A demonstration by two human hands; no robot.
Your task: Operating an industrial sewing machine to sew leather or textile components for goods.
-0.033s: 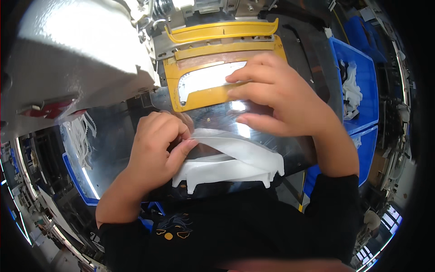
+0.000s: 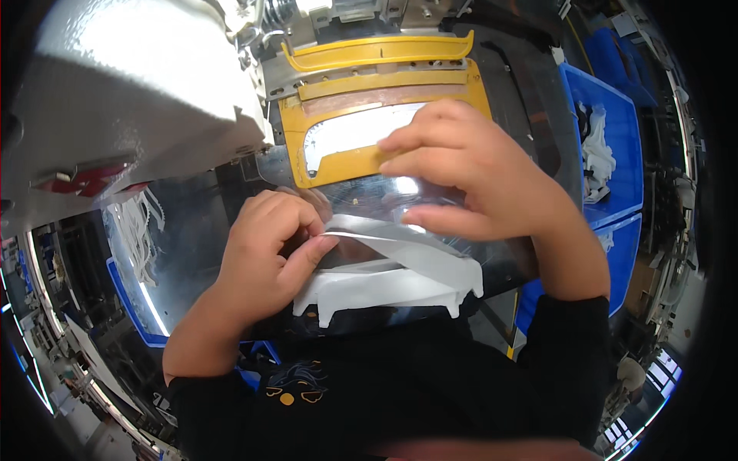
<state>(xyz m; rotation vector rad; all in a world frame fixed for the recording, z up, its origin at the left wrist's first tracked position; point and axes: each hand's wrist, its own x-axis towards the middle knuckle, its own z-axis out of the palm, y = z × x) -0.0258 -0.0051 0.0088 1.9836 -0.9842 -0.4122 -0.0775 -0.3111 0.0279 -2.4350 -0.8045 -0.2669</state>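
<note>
White fabric pieces (image 2: 369, 287) with small tabs at their ends lie overlapped near the front edge of the metal table. My left hand (image 2: 270, 250) pinches the left end of the upper white fabric piece (image 2: 415, 255) between thumb and fingers, lifting it slightly. Over the table to the right hovers my right hand (image 2: 465, 169), its fingers apart and nothing between them. Behind its fingertips lies a yellow frame plate (image 2: 350, 167) with a bright white cut-out. Whether the fingertips touch this plate I cannot tell.
A large white machine head (image 2: 154, 84) fills the upper left. Beyond the plate sits a curved yellow bar (image 2: 380, 54). Blue bins (image 2: 634, 154) with white fabric stand at the right. White strips (image 2: 138, 234) hang at the left, above another blue bin (image 2: 131, 307).
My right hand has shifted very slightly toward me. My left hand keeps its pinch on the white fabric piece.
</note>
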